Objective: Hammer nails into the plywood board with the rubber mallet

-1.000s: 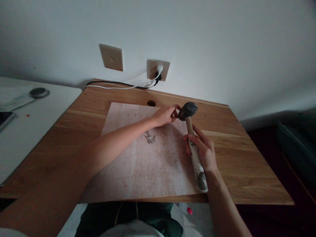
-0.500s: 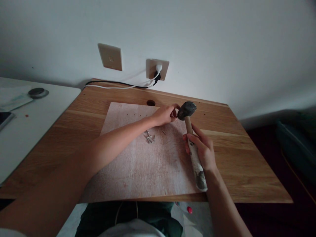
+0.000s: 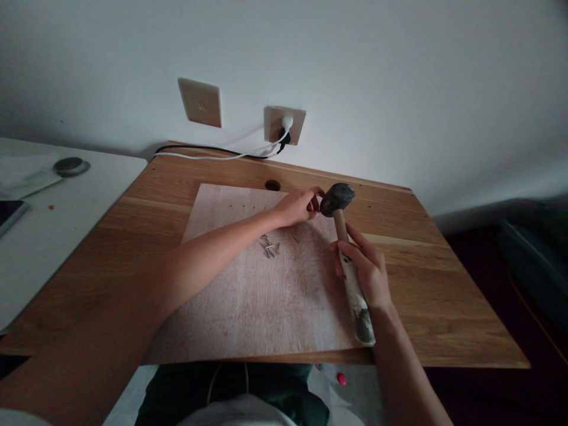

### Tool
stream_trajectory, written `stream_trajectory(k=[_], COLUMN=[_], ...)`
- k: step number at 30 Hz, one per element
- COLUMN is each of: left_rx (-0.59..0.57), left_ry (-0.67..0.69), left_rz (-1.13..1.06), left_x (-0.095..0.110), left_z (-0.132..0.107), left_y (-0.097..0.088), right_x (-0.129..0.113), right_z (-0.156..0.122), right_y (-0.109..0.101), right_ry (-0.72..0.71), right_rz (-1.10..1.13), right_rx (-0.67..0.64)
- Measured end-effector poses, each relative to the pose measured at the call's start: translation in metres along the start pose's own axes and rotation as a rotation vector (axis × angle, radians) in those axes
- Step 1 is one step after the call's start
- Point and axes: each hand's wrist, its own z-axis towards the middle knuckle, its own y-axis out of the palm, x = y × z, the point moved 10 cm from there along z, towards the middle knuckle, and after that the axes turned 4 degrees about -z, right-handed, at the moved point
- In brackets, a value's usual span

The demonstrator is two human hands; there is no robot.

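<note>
Hammer (image 3: 352, 287) in the right hand (image 3: 368, 263), dark head up towards the far right corner of the board (image 3: 248, 302), butt of the pale, worn handle over the near right corner. Right fingers clamped round the handle's upper half, close under the head; probably so held for fine control rather than force. Left hand (image 3: 298, 206) near the board's far edge, towards the far right corner, fingers curled as if in a pinch, tips just beside the hammer head. Hands apart. Contact with the head, or any nail in the left grip: impossible to tell. Loose nails (image 3: 270, 248) in a small heap near the middle of the board's far half, single nail (image 3: 294, 238) to their right; presumably so placed for easy reach. Row of small dark marks (image 3: 242, 206) along the far edge, left of the hand; nail heads or holes, too small to tell. Board flat on the wooden desk (image 3: 444, 307), near edge close to the desk's front edge, probably for support underneath. White cable (image 3: 199, 157) along the desk's rear edge to the wall socket (image 3: 299, 126), clear of the board.
</note>
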Motion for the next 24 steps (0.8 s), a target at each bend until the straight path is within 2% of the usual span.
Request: stream_trajectory(k=[16, 20, 24], left_rx=[0.02, 0.019, 0.017], left_ry=[-0.006, 0.009, 0.001], left_rz=[-0.019, -0.042, -0.046], left_x=[-0.0012, 0.0003, -0.0027], left_z=[0.0004, 0.0006, 0.0007], left_y=[-0.0022, -0.0022, -0.0008], right_x=[-0.003, -0.0022, -0.0026], right_z=[-0.0015, -0.0012, -0.0034], right_y=[-0.0018, 0.0006, -0.0019], right_ry=[-0.01, 0.005, -0.021], right_rz=[0.028, 0.014, 0.074], right_rx=[0.034, 0.005, 0.027])
